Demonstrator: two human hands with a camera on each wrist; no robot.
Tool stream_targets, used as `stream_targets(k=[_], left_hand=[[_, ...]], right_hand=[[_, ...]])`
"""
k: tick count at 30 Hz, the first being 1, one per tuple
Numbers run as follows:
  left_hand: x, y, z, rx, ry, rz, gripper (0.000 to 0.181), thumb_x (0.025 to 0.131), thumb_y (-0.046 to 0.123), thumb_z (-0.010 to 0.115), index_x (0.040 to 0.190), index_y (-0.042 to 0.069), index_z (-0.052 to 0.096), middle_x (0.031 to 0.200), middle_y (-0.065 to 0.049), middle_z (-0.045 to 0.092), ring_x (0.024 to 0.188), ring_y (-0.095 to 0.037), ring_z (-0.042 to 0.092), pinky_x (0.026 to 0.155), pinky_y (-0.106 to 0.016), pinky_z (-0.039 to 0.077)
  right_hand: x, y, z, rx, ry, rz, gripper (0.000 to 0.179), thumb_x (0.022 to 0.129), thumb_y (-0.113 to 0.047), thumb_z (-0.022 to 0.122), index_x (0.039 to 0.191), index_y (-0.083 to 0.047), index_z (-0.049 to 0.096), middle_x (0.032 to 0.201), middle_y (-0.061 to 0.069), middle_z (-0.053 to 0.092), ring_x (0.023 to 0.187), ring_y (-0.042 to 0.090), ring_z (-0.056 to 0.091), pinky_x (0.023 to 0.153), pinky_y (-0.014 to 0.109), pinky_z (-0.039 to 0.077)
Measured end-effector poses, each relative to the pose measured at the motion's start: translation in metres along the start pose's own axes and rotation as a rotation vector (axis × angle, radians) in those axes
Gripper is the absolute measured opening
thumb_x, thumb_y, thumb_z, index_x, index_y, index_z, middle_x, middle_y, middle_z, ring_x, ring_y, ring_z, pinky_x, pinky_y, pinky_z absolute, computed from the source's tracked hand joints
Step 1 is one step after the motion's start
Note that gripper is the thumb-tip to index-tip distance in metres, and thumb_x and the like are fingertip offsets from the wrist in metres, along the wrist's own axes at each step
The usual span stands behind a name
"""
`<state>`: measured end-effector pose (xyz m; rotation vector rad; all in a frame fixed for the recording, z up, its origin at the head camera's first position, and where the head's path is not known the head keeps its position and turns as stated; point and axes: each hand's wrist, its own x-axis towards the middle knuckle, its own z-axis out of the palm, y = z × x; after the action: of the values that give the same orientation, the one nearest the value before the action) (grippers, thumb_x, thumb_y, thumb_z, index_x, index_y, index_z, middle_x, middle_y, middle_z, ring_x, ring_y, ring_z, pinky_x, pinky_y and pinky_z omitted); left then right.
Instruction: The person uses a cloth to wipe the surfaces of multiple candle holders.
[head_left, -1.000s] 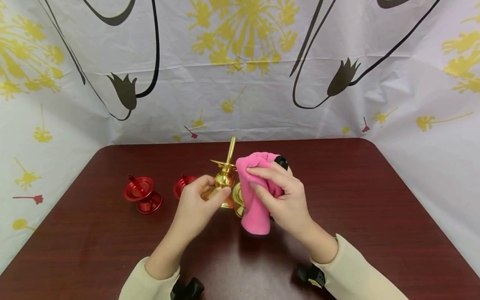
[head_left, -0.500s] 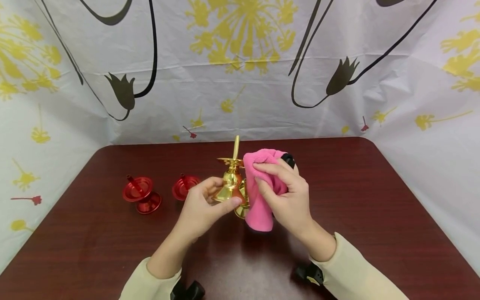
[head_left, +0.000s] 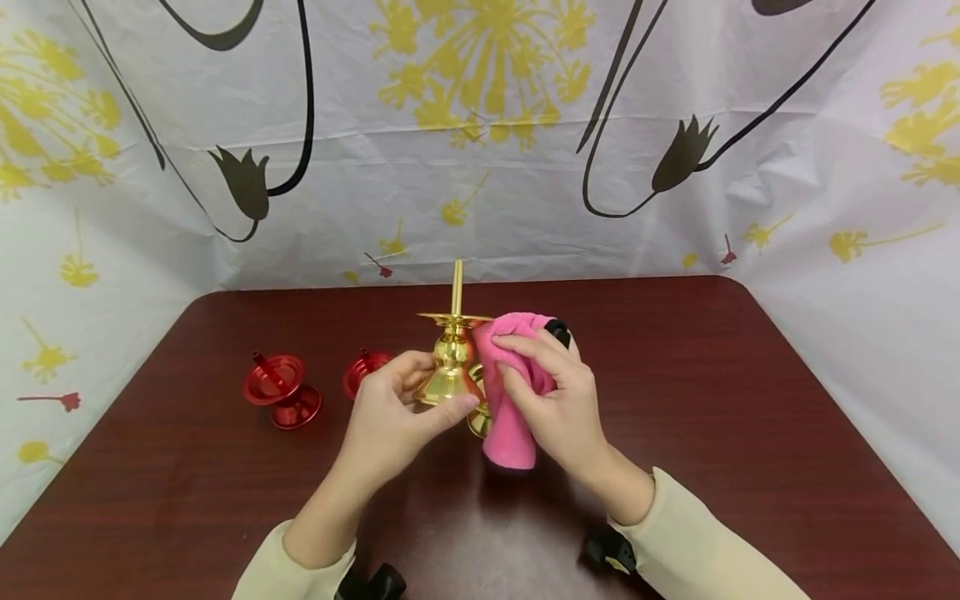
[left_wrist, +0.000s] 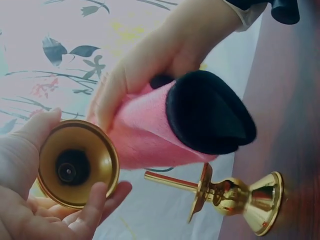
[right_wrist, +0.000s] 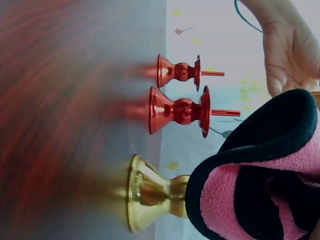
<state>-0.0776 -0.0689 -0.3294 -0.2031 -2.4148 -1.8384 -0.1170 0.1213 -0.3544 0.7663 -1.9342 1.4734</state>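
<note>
My left hand [head_left: 386, 425] holds a gold candlestick [head_left: 453, 350] by its flared base, raised above the table, its spike pointing up. In the left wrist view its hollow underside [left_wrist: 105, 162] faces the camera. Pinched in my right hand [head_left: 566, 404] is a folded pink cloth [head_left: 512, 437] with a black lining [left_wrist: 205, 115]. The cloth lies against the candlestick's right side, by its dish and bulb. Behind it a second gold candlestick [left_wrist: 262, 202] stands upright on the table, mostly hidden in the head view.
Two red candlesticks, one at the left [head_left: 281, 392] and one [head_left: 363, 371] partly behind my left hand, stand on the dark wooden table [head_left: 712, 417]. A printed white sheet [head_left: 540, 217] hangs beyond the table's back edge and at both sides.
The held candlestick, slightly tilted at first, has moved right and then back left, and now stands more upright. The cloth in my right hand has swung right and back left with it.
</note>
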Motion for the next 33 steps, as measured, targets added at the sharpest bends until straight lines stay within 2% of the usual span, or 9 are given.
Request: stream_targets(k=[4,11,16,20,23,25,31,33], left_hand=[[0.0,0.0,0.001,0.051,0.031,0.024,0.042,0.074,0.017,0.087,0.11,0.007,0.068,0.102,-0.008,0.077,0.078,-0.011,0.07,0.069,-0.024,0.057],[-0.001,-0.002,0.002,0.154,0.087,0.065,0.041,0.071,0.025,0.09,0.102,0.012,0.068,0.097,-0.003,0.076,0.078,-0.011,0.068,0.069,-0.026,0.056],[-0.002,-0.002,0.001,0.185,0.121,0.148,0.042,0.069,0.025,0.091,0.102,0.014,0.066,0.093,0.0,0.073,0.073,-0.014,0.064,0.062,-0.026,0.054],[-0.002,-0.002,0.002,0.171,0.146,0.207,0.045,0.069,0.023,0.091,0.107,0.015,0.068,0.092,0.001,0.071,0.07,-0.015,0.062,0.058,-0.026,0.053],[-0.002,-0.002,0.002,0.168,0.142,0.228,0.047,0.069,0.023,0.091,0.11,0.015,0.068,0.092,0.002,0.071,0.072,-0.013,0.061,0.059,-0.026,0.053],[-0.001,-0.002,0.001,0.159,0.131,0.232,0.048,0.07,0.022,0.091,0.11,0.014,0.068,0.094,0.001,0.071,0.073,-0.011,0.062,0.06,-0.026,0.054],[0.0,-0.002,-0.005,0.047,0.094,0.217,0.043,0.071,0.008,0.088,0.108,0.008,0.068,0.095,-0.006,0.071,0.072,-0.012,0.063,0.061,-0.027,0.056],[0.0,-0.001,-0.005,0.064,0.109,0.219,0.044,0.069,0.009,0.09,0.108,0.009,0.068,0.095,-0.005,0.071,0.073,-0.012,0.063,0.06,-0.026,0.056]], right_hand=[[0.0,0.0,0.0,0.015,-0.008,0.061,0.027,0.083,0.004,0.074,0.108,-0.005,0.075,0.108,0.011,0.071,0.103,0.014,0.055,0.079,0.02,0.046],[-0.001,-0.006,0.0,0.055,0.003,0.036,0.03,0.081,0.007,0.074,0.109,-0.005,0.074,0.108,0.013,0.071,0.104,0.014,0.057,0.084,0.02,0.047],[-0.002,-0.009,-0.001,0.071,0.006,0.018,0.031,0.08,0.008,0.075,0.108,-0.004,0.074,0.108,0.013,0.071,0.104,0.014,0.058,0.083,0.019,0.048],[-0.002,-0.012,-0.002,0.089,0.011,0.033,0.031,0.08,0.009,0.074,0.108,-0.003,0.074,0.108,0.014,0.07,0.102,0.014,0.057,0.076,0.016,0.05],[-0.002,-0.013,-0.002,0.098,0.019,0.042,0.031,0.08,0.01,0.074,0.108,-0.003,0.074,0.108,0.015,0.07,0.101,0.013,0.057,0.074,0.016,0.051],[-0.002,-0.014,-0.002,0.1,0.024,0.047,0.031,0.08,0.01,0.074,0.108,-0.002,0.074,0.108,0.015,0.07,0.102,0.013,0.058,0.076,0.016,0.052],[-0.003,-0.016,0.0,0.128,0.038,0.06,0.031,0.08,0.011,0.074,0.108,-0.001,0.073,0.109,0.016,0.069,0.104,0.014,0.059,0.078,0.016,0.053],[-0.004,-0.017,0.001,0.142,0.041,0.073,0.03,0.081,0.011,0.073,0.109,0.0,0.073,0.11,0.016,0.069,0.106,0.014,0.059,0.079,0.016,0.053]])
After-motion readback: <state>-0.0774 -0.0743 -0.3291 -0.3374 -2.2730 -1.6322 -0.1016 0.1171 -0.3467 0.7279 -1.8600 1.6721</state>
